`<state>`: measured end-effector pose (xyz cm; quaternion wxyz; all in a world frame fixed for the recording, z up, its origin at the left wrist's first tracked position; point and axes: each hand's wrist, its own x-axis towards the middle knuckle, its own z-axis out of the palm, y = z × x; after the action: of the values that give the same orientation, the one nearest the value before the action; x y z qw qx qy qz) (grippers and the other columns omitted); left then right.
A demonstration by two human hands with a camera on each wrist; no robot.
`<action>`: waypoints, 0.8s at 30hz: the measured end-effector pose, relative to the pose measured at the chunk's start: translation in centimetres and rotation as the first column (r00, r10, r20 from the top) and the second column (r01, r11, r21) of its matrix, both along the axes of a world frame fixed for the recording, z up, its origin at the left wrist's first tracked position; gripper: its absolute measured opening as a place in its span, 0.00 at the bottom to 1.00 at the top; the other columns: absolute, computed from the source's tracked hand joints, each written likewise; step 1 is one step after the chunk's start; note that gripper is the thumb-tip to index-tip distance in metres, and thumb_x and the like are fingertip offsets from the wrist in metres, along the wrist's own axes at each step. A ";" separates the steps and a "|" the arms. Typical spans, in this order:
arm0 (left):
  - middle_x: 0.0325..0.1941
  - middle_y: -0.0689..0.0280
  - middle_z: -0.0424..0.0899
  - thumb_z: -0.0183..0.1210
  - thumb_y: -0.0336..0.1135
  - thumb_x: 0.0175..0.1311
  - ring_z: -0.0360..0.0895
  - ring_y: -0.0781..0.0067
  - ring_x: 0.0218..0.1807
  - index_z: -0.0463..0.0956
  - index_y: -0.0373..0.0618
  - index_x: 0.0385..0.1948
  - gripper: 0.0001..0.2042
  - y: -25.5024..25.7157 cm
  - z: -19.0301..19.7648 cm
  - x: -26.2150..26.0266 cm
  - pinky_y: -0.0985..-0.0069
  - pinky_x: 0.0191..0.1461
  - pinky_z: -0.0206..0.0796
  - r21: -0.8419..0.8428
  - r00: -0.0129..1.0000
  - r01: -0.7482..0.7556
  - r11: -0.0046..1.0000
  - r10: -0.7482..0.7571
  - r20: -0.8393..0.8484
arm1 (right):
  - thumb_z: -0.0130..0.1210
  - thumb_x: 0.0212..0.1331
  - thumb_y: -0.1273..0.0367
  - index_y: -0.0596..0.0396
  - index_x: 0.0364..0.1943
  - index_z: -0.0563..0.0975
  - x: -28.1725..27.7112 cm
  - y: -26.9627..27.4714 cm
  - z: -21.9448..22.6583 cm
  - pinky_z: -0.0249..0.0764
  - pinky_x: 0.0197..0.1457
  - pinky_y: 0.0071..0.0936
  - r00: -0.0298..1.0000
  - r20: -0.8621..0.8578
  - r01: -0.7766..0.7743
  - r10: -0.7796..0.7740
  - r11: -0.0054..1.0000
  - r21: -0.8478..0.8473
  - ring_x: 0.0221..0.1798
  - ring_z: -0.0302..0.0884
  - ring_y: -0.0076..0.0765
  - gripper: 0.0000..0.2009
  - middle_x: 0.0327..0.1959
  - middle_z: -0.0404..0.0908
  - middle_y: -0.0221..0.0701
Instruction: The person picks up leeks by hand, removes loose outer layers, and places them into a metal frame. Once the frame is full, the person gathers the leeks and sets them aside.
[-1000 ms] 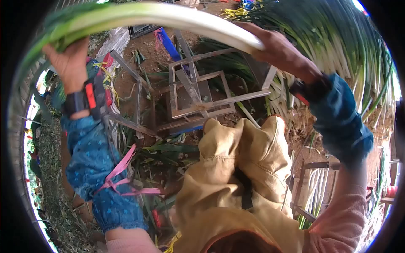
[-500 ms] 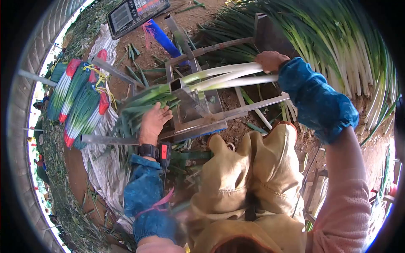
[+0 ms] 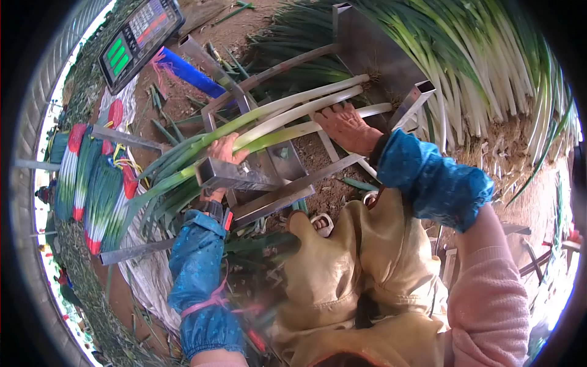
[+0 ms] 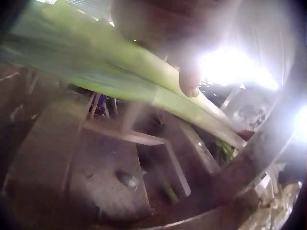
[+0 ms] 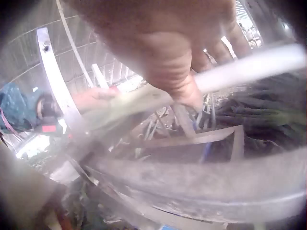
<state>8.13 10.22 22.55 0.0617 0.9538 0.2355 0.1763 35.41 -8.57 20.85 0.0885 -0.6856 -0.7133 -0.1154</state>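
Several long leeks point(image 3: 293, 113) lie across a metal frame point(image 3: 287, 192) in the head view, root ends towards an upright metal plate point(image 3: 382, 61), green leaves to the left. My right hand point(image 3: 347, 127) grips the white stalks near the roots; the right wrist view shows its thumb point(image 5: 189, 96) on the near side of a stalk. Partly behind a square metal post point(image 3: 211, 174), my left hand point(image 3: 221, 153) rests on the greener part with its fingers loosely extended. In the left wrist view a fingertip point(image 4: 190, 86) touches the leek point(image 4: 163, 96).
A large pile of leeks point(image 3: 489, 79) lies at the right. Tied leek bundles point(image 3: 101, 177) lie on the left by white sheeting point(image 3: 143, 275). A scale display point(image 3: 140, 40) with green digits stands at the upper left, near a blue bar point(image 3: 192, 74). Knees are below the frame.
The leeks have come down from a raised, bent position onto the frame and moved towards the metal plate. Both hands have lowered with them; the right hand has shifted left along the stalks.
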 end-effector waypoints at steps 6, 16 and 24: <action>0.45 0.54 0.79 0.61 0.36 0.51 0.75 0.58 0.47 0.76 0.35 0.42 0.18 0.4 3.7 0.6 0.67 0.53 0.64 -0.409 0.989 -0.020 0.912 -0.043 -0.144 | 0.45 0.53 0.73 0.50 0.46 0.70 1.1 -1.3 0.4 0.64 0.53 0.42 0.944 -0.321 -0.123 0.076 0.984 -0.132 0.49 0.70 0.44 0.15 0.46 0.71 0.36; 0.38 0.51 0.80 0.61 0.35 0.49 0.78 0.59 0.40 0.76 0.34 0.40 0.17 0.5 5.5 3.7 0.73 0.46 0.67 -0.520 0.985 0.107 0.848 -0.162 -0.061 | 0.54 0.43 0.72 0.53 0.47 0.71 -1.3 -4.1 1.9 0.66 0.50 0.35 0.962 -0.203 -0.141 0.182 0.970 0.200 0.48 0.68 0.39 0.21 0.45 0.70 0.34; 0.32 0.60 0.81 0.59 0.34 0.52 0.76 0.73 0.34 0.77 0.36 0.37 0.13 0.3 2.1 4.6 0.74 0.42 0.66 -0.701 0.954 0.066 0.710 -0.251 -0.164 | 0.56 0.48 0.63 0.54 0.50 0.68 1.5 -2.3 2.3 0.62 0.53 0.41 0.981 -0.187 0.086 -0.049 0.977 0.195 0.50 0.66 0.45 0.23 0.47 0.69 0.37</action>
<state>12.72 10.50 24.70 0.3963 0.8932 0.2063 -0.0502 36.92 -10.91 23.11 0.2184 -0.7045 -0.6632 -0.1273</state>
